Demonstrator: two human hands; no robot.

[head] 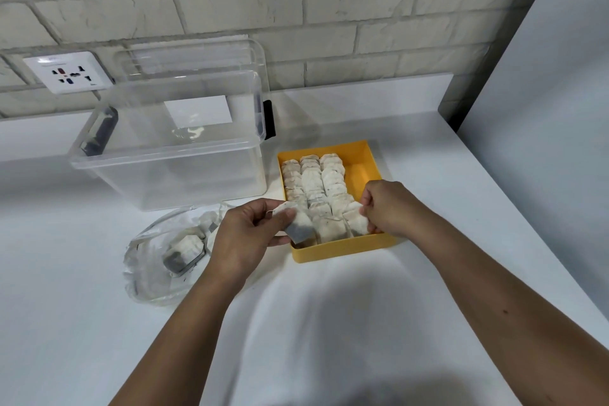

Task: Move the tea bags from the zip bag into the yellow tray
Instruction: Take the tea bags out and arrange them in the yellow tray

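Yellow tray (342, 253) is set on the white counter (329, 333), just right of a clear storage box (164, 171). Three rows of tea bags (313, 181) are packed along the tray's left and middle, and bare yellow floor is seen at the far right.

A single tea bag (299, 228) is pinched between the thumb and fingers of the left hand (244, 237) over the tray's near-left corner, with dark fill visible at its lower end. The right hand (390, 208) is curled, and the end tea bag (357, 222) of the right row is gripped by its fingertips.

The zip bag (148, 273) is laid on the counter left of the tray, partly hidden by the left hand. A few loose tea bags (184, 250) are seen inside it.

A clear lid (197, 59) is propped against the brick wall (329, 10) behind the box. A wall socket (66, 72) is mounted at far left.
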